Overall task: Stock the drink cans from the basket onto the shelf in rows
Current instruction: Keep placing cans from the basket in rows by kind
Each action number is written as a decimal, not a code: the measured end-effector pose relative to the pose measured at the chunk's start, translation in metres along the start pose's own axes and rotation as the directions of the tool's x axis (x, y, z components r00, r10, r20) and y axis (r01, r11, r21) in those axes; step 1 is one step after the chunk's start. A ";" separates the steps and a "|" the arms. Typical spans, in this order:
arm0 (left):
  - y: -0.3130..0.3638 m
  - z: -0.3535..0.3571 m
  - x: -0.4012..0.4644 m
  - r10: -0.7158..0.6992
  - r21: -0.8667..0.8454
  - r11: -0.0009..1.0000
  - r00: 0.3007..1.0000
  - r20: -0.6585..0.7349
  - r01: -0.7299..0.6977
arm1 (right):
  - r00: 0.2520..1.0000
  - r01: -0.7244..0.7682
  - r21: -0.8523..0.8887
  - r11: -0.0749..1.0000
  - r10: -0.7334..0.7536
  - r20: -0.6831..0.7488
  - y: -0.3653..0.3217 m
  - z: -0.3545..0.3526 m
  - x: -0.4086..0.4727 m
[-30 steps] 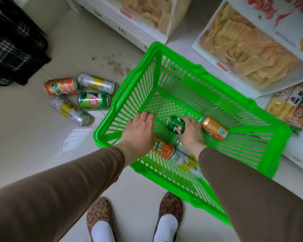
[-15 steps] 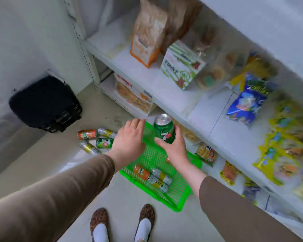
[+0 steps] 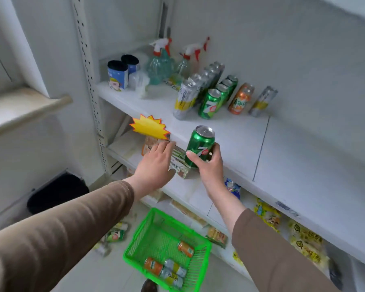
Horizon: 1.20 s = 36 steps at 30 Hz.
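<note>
A: Green 7UP can (image 3: 200, 146) status?

B: Held upright in the right hand (image 3: 211, 165), thumb on the near side, fingers wrapped round the far side. It sits in the air just in front of the white shelf (image 3: 236, 140) edge, not on the shelf.

A: Left hand (image 3: 156, 163)?

B: Fingers straight, palm down, holding nothing. Just left of the can, below the shelf edge, over a snack pack (image 3: 180, 167) one level down.

A: What's on the shelf?

B: Four rows behind the held can, running front to back: silver-yellow cans (image 3: 187, 100), green 7UP row (image 3: 211, 103) just beside them, orange cans (image 3: 239, 100) to the right of that, then one lone silver-yellow can (image 3: 261, 102) furthest right. Two spray bottles (image 3: 160, 62) and two blue-labelled rolls (image 3: 118, 75) stand further left on the same shelf.

A: Basket?

B: Green basket (image 3: 135, 251) on the floor, well below the shelf. Inside it: orange can (image 3: 185, 249) lying apart, another orange can (image 3: 153, 266) touching two silver ones (image 3: 173, 272). More cans (image 3: 114, 236) lie on the floor left of the basket, blurred.
</note>
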<state>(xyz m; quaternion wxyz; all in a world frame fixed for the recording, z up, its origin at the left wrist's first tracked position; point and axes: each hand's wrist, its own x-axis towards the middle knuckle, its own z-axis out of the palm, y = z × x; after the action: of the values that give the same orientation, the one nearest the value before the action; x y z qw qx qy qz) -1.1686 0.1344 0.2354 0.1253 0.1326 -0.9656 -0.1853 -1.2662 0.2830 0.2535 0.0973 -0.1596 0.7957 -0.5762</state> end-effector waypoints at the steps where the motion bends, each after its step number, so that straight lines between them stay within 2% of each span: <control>1: 0.001 -0.004 0.011 0.007 0.010 1.000 1.000 -0.017 -0.006 | 1.000 0.003 0.005 1.000 -0.003 -0.014 -0.005 -0.002 0.009; 7: 0.004 -0.007 0.076 0.016 0.056 0.998 1.000 0.011 -0.016 | 0.993 -0.039 -0.072 0.997 0.031 -0.113 0.001 0.001 0.081; 13: 0.002 0.004 0.114 0.002 0.066 0.998 1.000 0.025 -0.003 | 0.988 -0.092 -0.099 0.991 0.078 -0.131 0.020 0.015 0.139; 20: -0.013 0.008 0.141 0.028 0.094 0.995 0.998 0.063 -0.034 | 0.980 -0.074 -0.130 0.989 0.048 -0.193 0.019 0.027 0.165; 25: -0.020 0.008 0.148 0.045 0.087 0.995 0.996 0.082 -0.053 | 0.957 -0.119 -0.128 0.985 0.080 -0.277 0.019 0.034 0.164; 29: -0.025 0.008 0.149 0.061 0.093 0.993 0.994 0.091 -0.069 | 0.968 -0.105 -0.126 0.986 0.072 -0.242 0.029 0.036 0.149; 32: -0.026 0.006 0.148 0.073 0.097 0.992 0.993 0.091 -0.082 | 0.983 -0.061 -0.214 0.975 0.022 -0.182 0.034 0.032 0.141; 36: -0.027 0.005 0.145 0.076 0.110 0.990 0.993 0.093 -0.086 | 0.983 -0.089 -0.207 0.974 0.052 -0.177 0.033 0.030 0.147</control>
<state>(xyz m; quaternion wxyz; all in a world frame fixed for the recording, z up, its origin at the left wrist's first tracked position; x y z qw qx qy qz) -1.3000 0.0682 0.2483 0.0822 0.0919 -0.9838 -0.1304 -1.3970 0.2118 0.2165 0.0316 -0.0907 0.8637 -0.4948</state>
